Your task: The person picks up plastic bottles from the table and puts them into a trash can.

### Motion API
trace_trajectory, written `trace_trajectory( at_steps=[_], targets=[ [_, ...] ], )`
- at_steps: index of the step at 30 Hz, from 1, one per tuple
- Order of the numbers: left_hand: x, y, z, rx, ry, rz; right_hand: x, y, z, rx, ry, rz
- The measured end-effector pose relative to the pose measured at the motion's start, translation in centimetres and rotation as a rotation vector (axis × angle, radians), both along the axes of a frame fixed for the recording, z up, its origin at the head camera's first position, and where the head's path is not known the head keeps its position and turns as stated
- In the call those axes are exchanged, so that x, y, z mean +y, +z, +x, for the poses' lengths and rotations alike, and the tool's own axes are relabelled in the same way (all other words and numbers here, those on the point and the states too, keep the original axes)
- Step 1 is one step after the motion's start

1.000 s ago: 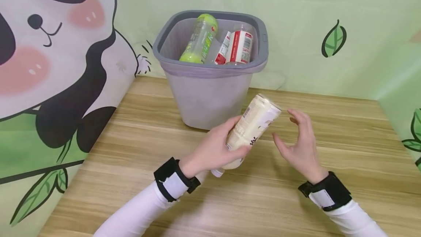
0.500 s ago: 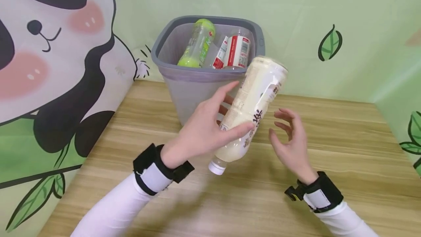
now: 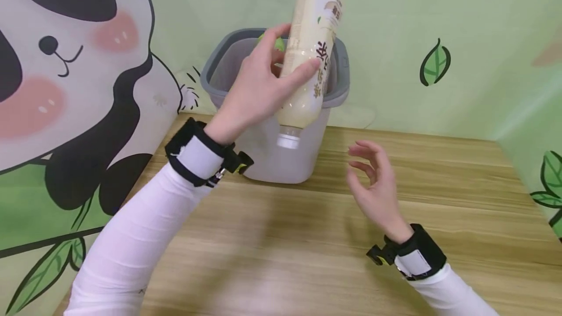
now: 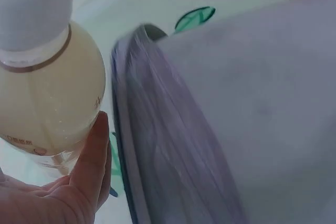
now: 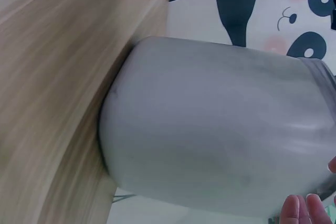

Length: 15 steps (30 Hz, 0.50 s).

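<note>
A cream-coloured drink bottle (image 3: 307,52) with a white cap is held by my left hand (image 3: 259,79), thumb on the near side and fingers around the far side. It hangs cap-down, tilted, in front of and above the rim of a grey trash bin (image 3: 281,155). In the left wrist view the bottle's shoulder and cap (image 4: 34,14) stand beside the bin's liner (image 4: 157,129). My right hand (image 3: 375,187) hovers over the table to the right of the bin, fingers loosely bent, holding nothing. A green bottle end (image 3: 274,43) shows inside the bin; the bottle and hand hide most other contents.
The bin stands on a wood-grain table (image 3: 263,247) close to the back wall. A light green backdrop (image 3: 395,38) with leaf drawings rises behind, and a panda picture (image 3: 88,62) covers the left side.
My left hand has lifted the bottle up and away from me, from low in front of the bin to above its rim. My right hand has drifted slightly left.
</note>
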State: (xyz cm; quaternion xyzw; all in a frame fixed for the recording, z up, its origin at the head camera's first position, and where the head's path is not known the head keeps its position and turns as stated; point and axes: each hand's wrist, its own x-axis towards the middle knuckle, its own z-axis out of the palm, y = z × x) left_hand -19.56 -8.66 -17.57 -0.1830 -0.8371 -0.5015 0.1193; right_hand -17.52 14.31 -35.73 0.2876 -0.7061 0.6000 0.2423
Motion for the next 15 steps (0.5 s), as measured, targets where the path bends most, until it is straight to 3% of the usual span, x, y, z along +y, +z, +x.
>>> trace_trajectory(
  at_steps=[3, 8, 15],
  targets=[
    [-0.2, 0.5, -0.9, -0.064, 0.018, 0.005, -0.4, 0.5, 0.0, 0.0, 0.012, -0.001],
    [-0.2, 1.7, -1.3, -0.172, 0.022, 0.051, -0.9, 1.2, 0.0, -0.006, 0.024, -0.006],
    [-0.3, 2.4, -3.6, -0.201, 0.07, 0.092, -1.2, 1.3, 0.0, -0.044, 0.031, -0.025]
  ],
)
